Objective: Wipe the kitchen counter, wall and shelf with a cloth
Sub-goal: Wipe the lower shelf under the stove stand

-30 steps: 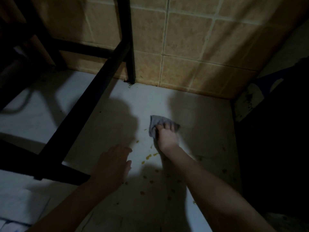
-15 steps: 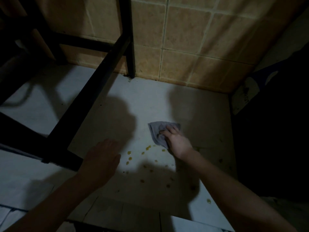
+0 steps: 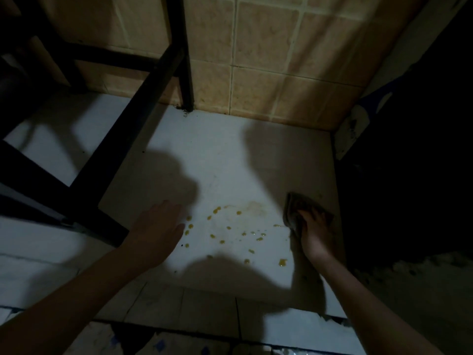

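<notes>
My right hand (image 3: 313,233) presses a crumpled grey cloth (image 3: 294,207) flat on the white counter (image 3: 217,160), near the counter's right edge. The fingers are spread over the cloth. Yellow droplets (image 3: 217,210) and a pale smear (image 3: 252,207) lie on the counter between my two hands. My left hand (image 3: 156,233) rests flat on the counter to the left of the droplets, holding nothing. The tan tiled wall (image 3: 268,60) rises behind the counter. A black metal shelf frame (image 3: 143,119) stands on the counter at the left.
A black upright post (image 3: 185,73) of the frame meets the counter at the wall. A dark object (image 3: 409,175) fills the space right of the counter. The counter's tiled front edge (image 3: 210,313) runs along the bottom.
My right hand has slid the cloth to the right, towards the counter's edge, leaving a pale smear. The left hand has stayed on the counter. The view has shifted slightly.
</notes>
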Demonstrator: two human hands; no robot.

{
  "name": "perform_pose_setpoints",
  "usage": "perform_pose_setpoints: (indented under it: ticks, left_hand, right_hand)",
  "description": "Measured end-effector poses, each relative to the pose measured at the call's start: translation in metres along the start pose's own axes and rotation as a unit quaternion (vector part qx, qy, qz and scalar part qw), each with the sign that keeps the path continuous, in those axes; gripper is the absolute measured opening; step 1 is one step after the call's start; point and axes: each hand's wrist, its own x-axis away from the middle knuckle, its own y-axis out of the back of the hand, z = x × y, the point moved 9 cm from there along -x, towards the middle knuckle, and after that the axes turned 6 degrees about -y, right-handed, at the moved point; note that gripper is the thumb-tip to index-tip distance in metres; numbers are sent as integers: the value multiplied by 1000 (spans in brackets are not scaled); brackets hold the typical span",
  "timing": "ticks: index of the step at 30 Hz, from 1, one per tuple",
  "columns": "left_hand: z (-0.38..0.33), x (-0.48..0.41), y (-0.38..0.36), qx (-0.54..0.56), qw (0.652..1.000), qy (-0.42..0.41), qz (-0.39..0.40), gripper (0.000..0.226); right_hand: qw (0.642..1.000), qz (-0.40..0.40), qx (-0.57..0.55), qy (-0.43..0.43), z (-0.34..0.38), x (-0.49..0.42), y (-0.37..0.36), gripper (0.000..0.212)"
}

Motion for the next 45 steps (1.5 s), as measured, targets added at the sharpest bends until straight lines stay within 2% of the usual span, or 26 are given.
perform_pose_setpoints:
  ticks: [6, 12, 17, 19, 21, 23, 24, 28, 32, 35, 39, 42, 45]
  left_hand:
    - [-1, 12, -5, -2, 1000, -24, 2, 39]
    - [8, 28, -13, -11, 999, -40, 0, 34]
    - [4, 43, 0, -4, 999, -46, -20, 72]
    - [2, 44, 4, 6, 998, -50, -26, 77]
    - [-4, 41, 7, 7, 998, -59, -32, 66]
    - [-10, 37, 6, 2, 999, -47, -16, 41]
    - [-13, 34, 7, 1, 999, -47, -20, 36]
    - [-22, 15, -2, 8, 999, -47, -24, 33]
    - [-31, -4, -10, 33, 995, -79, -58, 15]
    - [-36, -17, -16, 63, 990, -101, -80, 26]
    - [-40, -29, -21, 48, 990, -104, -84, 29]
    - [-49, -37, -16, 45, 988, -116, -87, 28]
    - [-57, -44, -8, 50, 986, -124, -97, 25]
  right_hand:
    - [990, 58, 23, 127, 82, 31, -25, 47]
    - [963, 108, 56, 239, 167, 53, -62, 45]
    - [924, 161, 104, 330, 197, 70, -81, 49]
    - [907, 163, 112, 372, 195, 80, -81, 47]
    - [898, 162, 107, 394, 182, 86, -78, 49]
    - [912, 151, 75, 374, 160, 85, -66, 52]
    - [921, 142, 60, 357, 148, 83, -59, 53]
    - [956, 104, 35, 273, 96, 60, -31, 48]
    - [982, 78, -14, 173, 43, 35, -11, 44]
    - [994, 40, -36, 97, 6, 23, 1, 35]
    - [997, 25, -59, 33, -15, 8, 7, 35]
    - [998, -10, -68, 6, -10, -7, 16, 37]
    - [996, -32, -79, 16, -2, -29, 28, 34]
